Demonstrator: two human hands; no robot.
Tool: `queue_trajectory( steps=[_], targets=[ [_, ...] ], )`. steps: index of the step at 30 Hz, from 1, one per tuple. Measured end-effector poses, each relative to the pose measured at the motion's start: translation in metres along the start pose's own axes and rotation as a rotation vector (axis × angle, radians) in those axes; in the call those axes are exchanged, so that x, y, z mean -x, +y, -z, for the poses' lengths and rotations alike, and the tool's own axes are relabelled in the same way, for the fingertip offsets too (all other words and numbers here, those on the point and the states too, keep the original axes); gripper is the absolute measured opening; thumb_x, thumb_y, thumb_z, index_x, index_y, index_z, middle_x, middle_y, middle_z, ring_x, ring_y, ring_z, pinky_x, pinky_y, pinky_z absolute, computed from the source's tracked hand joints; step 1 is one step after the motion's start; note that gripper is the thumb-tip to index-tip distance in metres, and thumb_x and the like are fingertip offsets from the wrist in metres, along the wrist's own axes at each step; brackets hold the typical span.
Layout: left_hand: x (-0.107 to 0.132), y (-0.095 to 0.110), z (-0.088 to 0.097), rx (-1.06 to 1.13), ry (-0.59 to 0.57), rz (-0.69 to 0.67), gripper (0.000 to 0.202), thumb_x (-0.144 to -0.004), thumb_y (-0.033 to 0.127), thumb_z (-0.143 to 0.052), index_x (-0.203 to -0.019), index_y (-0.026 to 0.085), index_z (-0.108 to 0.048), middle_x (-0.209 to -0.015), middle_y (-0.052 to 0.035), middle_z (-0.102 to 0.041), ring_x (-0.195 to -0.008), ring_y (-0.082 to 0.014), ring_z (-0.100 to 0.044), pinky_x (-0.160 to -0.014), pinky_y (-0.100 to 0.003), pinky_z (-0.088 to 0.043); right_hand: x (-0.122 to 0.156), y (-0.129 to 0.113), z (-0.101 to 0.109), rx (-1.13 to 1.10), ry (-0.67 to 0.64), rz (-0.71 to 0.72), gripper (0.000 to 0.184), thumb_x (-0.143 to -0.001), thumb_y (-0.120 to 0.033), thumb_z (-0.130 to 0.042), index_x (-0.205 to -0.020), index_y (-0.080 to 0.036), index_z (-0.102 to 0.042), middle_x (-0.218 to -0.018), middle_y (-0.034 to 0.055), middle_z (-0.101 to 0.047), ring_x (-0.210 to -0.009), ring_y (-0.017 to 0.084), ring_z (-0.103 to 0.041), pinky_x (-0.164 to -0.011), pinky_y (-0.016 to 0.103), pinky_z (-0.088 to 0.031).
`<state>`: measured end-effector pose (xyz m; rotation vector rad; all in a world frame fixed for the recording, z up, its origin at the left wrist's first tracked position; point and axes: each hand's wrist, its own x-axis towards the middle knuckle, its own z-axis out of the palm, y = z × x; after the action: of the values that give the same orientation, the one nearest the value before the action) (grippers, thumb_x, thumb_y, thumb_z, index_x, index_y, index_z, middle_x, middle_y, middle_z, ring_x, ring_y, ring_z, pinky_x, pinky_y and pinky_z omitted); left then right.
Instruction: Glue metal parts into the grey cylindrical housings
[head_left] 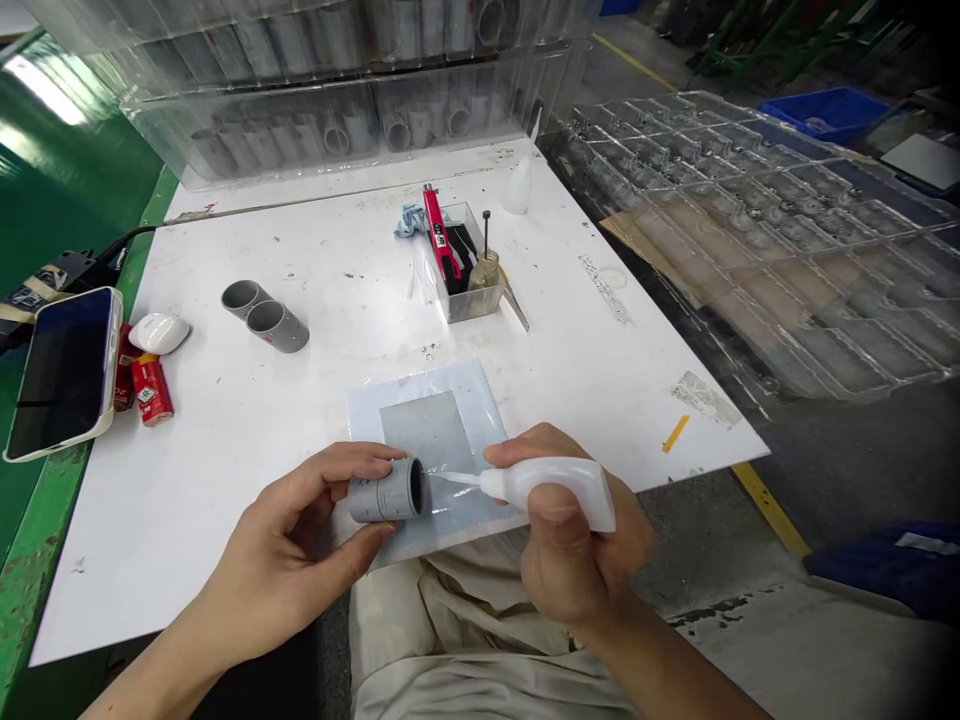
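My left hand (300,545) grips a short grey pipe fitting (388,492) on its side, open end facing right. My right hand (577,555) is closed around a white squeeze bottle (559,487); its thin nozzle points left and reaches the fitting's mouth. Both are held over the near edge of a pale square pad (435,425) lying on the white table (337,270). Two more grey fittings (265,315) lie side by side further back on the left.
A clear box (469,265) holds a red tool, a small jar and a brush. Another white bottle (517,185) stands behind it. A phone (64,370), a white case and red cans sit at the left edge. Clear trays of parts stand behind and to the right.
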<state>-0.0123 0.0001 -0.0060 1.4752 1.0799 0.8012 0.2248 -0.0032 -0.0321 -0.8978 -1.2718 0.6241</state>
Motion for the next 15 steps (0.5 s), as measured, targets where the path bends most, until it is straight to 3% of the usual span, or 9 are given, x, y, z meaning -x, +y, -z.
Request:
queue_trajectory(
  steps=[6,15],
  targets=[
    [-0.0004,0.0009,-0.0009,-0.016,0.011,-0.014,0.036,-0.098,0.014,-0.071,-0.126,0.037,-0.067,-0.136,0.0002,-0.067,-0.131,-0.0122,-0.061,-0.108,-0.013,-0.050,0.0007,-0.0010,0.0006,0.028,0.006,-0.009,0.025,-0.119,-0.042,-0.066,-0.110,-0.022,-0.080,-0.095,0.0073,-0.073,-0.077,0.033,-0.065,-0.056,0.041,-0.049],
    [0.0010,0.0003,-0.0021,-0.016,0.025,-0.018,0.036,-0.098,0.013,-0.071,-0.125,0.037,-0.067,-0.136,0.0003,-0.067,-0.129,-0.0117,-0.062,-0.105,-0.013,-0.052,0.0020,-0.0008,0.0038,0.010,-0.027,-0.048,0.025,-0.118,-0.043,-0.066,-0.112,-0.023,-0.080,-0.095,0.0077,-0.072,-0.066,0.030,-0.063,-0.051,0.040,-0.048]
  ],
)
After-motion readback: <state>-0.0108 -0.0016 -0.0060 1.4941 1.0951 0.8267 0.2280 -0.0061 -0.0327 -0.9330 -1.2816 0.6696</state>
